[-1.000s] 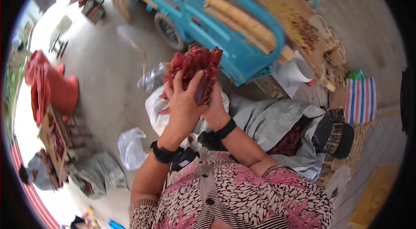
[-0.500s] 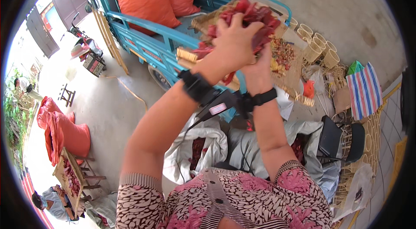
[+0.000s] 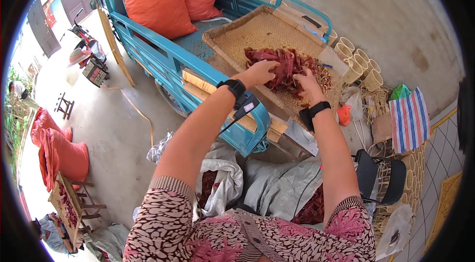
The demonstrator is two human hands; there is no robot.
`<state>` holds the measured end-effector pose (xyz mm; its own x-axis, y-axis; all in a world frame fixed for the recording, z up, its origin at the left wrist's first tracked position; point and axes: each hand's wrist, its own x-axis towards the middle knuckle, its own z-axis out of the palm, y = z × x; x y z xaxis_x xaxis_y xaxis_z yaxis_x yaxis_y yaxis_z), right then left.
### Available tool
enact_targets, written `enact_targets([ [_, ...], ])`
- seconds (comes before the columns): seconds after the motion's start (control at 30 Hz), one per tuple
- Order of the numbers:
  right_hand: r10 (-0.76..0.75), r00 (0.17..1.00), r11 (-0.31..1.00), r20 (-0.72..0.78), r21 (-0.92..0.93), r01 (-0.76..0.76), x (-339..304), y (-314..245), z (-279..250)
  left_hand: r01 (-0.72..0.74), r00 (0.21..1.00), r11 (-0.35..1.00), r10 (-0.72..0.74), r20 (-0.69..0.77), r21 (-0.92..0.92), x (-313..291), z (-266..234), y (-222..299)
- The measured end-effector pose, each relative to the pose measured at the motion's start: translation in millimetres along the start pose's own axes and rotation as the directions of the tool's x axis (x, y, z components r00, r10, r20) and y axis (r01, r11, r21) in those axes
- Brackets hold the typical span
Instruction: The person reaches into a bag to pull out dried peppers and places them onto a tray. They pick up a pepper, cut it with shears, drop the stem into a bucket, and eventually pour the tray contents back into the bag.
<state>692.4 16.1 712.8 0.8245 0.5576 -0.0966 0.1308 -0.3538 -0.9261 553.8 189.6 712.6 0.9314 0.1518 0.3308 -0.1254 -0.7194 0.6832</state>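
Note:
A heap of dried red chili peppers [image 3: 284,66] lies toward the near right part of a shallow woven bamboo tray [image 3: 236,36], with loose seeds and small bits scattered around it. My left hand [image 3: 261,73] grips the heap from its left side, fingers curled into the peppers. From the right, my right hand [image 3: 308,86] closes on the same heap with bent fingers. Some fingertips are hidden among the peppers. Both wrists wear black bands.
The tray rests on the bed of a teal cargo tricycle [image 3: 163,46], which also carries large orange sacks [image 3: 156,2]. Open pale sacks [image 3: 282,185] of red peppers stand close before me. Several baskets [image 3: 363,66] and a black chair [image 3: 391,180] are at right. Another person [image 3: 52,232] sits far left.
Both hands have come down with the bunch of chili peppers, from raised above the tray to the heap lying on it. The view has shifted slightly.

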Motion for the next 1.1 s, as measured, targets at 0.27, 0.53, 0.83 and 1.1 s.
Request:
enact_targets([
  [0.27, -0.395, 0.867, 0.816, 0.305, 0.551, 0.178, -177, -9, 38, 0.016, 0.903, 0.769, -0.286, -0.321, -0.639, -198, 15, 100],
  [0.53, 0.247, 0.402, 0.696, 0.882, -0.450, 0.560, -291, 220, 182, 0.685, 0.657, 0.652, -0.746, -0.112, -0.326, -474, 240, -3],
  [0.83, 0.076, 0.472, 0.637, 0.878, -0.407, 0.654, -334, 408, 326, 0.906, 0.418, 0.413, -0.907, -0.045, 0.086, -584, 320, -80],
  [1.1, -0.064, 0.385, 0.636, 0.921, -0.259, 0.727, -343, 508, 433, 0.754, 0.635, 0.656, -0.719, 0.282, -0.025, -658, 341, -147],
])
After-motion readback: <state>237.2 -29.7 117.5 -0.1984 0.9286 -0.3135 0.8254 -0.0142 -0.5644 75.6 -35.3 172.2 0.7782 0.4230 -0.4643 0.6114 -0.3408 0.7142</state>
